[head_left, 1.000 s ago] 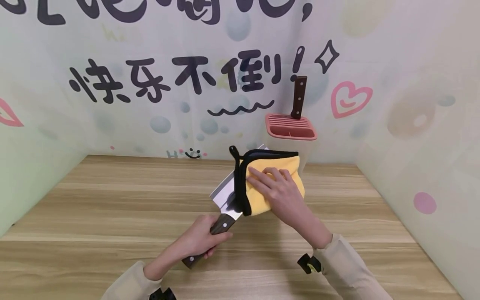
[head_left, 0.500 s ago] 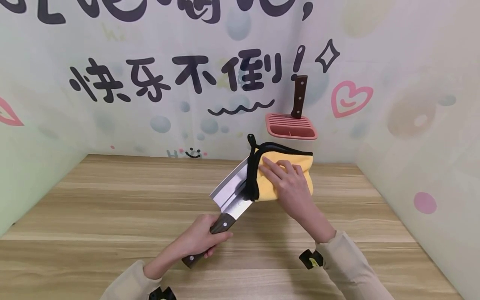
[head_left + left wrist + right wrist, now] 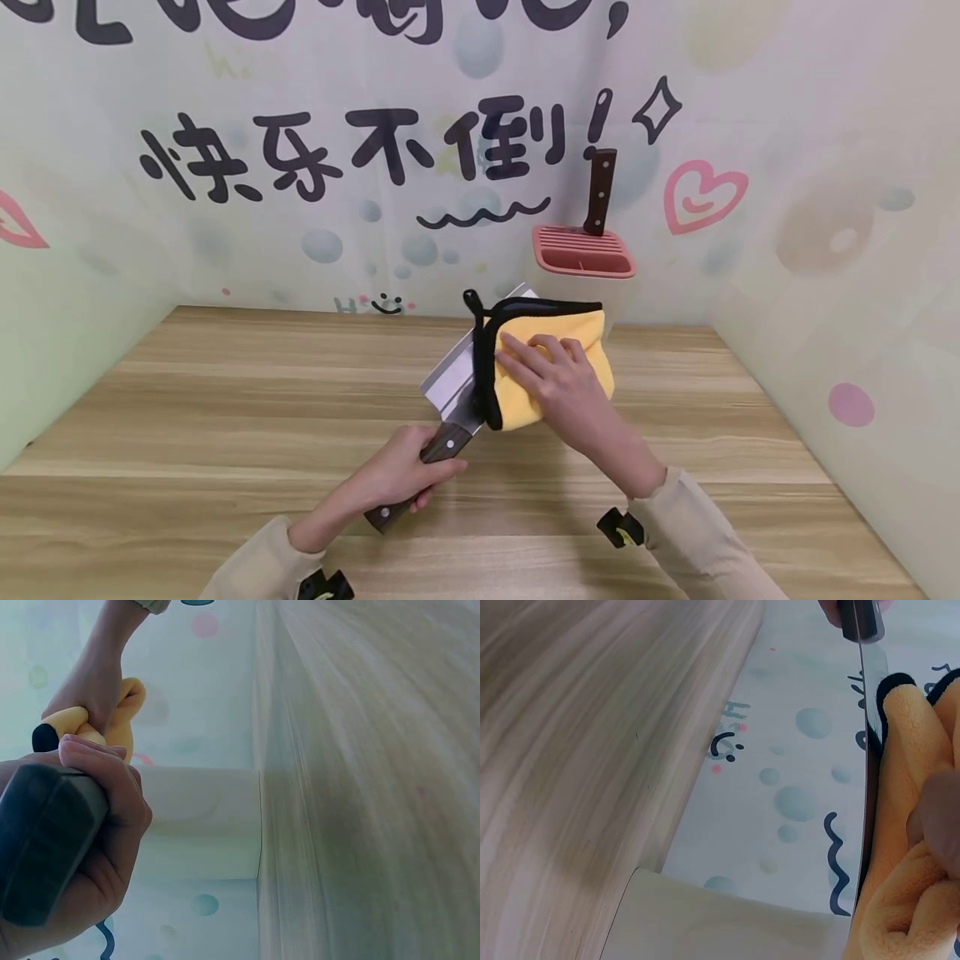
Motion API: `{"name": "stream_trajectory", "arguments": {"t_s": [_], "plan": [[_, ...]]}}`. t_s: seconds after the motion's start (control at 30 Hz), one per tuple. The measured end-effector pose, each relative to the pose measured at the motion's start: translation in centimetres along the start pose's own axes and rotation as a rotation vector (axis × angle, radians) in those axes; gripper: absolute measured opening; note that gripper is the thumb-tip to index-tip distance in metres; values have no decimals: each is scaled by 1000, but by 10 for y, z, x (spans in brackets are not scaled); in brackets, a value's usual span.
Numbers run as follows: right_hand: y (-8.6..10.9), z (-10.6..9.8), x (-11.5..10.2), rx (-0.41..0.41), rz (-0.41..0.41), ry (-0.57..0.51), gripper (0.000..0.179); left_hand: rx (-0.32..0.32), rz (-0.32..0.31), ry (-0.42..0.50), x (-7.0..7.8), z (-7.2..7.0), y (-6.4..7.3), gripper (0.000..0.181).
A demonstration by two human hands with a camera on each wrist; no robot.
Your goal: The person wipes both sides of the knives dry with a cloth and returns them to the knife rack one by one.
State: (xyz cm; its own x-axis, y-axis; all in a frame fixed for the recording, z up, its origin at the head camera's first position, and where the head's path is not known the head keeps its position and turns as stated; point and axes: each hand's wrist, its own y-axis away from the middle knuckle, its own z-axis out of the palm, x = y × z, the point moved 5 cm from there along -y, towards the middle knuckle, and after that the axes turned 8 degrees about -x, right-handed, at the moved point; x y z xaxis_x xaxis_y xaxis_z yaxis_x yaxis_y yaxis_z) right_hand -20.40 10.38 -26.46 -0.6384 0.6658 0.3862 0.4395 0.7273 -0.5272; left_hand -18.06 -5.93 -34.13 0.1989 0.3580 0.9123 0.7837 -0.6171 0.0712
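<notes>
My left hand (image 3: pixel 397 473) grips the dark wooden handle of a cleaver (image 3: pixel 453 379), its broad blade slanting up to the right. A yellow cloth (image 3: pixel 513 404) with black edging covers much of the blade. My right hand (image 3: pixel 562 387) holds this cloth against the blade, fingers spread over its front. Seen from the left wrist, the handle butt (image 3: pixel 49 840) sticks out of the curled fingers. In the right wrist view the blade (image 3: pixel 868 795) shows edge-on beside the bunched cloth (image 3: pixel 907 742); the part of the blade behind the cloth is hidden.
Behind the cloth, at the back of the wooden table (image 3: pixel 247 400), stands a knife holder (image 3: pixel 585 271) with a slotted pink top and pale body. A brown-handled knife (image 3: pixel 599 193) stands in its slots. Printed walls (image 3: pixel 300 275) enclose the back and sides.
My right hand slid the cloth up and right along the blade, then back down and left to about where it was. My left hand kept the cleaver nearly still.
</notes>
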Motion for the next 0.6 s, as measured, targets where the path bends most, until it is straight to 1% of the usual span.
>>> {"name": "stream_trajectory", "arguments": {"t_s": [0.1,0.37,0.5,0.6], "plan": [[-1,-1,-5,-1,-42,7,42,-2,-2,3,0,-1,-1,20],[-2,-2,-18,-27,-115,33,42,-1,13,-2,3,-2,-2,18],[-1,-3,-24,-27,-155,53,40,-6,23,-8,3,-3,-2,18],[0,-3,-27,-30,-177,48,37,-2,28,-13,3,-3,-2,17]]}}
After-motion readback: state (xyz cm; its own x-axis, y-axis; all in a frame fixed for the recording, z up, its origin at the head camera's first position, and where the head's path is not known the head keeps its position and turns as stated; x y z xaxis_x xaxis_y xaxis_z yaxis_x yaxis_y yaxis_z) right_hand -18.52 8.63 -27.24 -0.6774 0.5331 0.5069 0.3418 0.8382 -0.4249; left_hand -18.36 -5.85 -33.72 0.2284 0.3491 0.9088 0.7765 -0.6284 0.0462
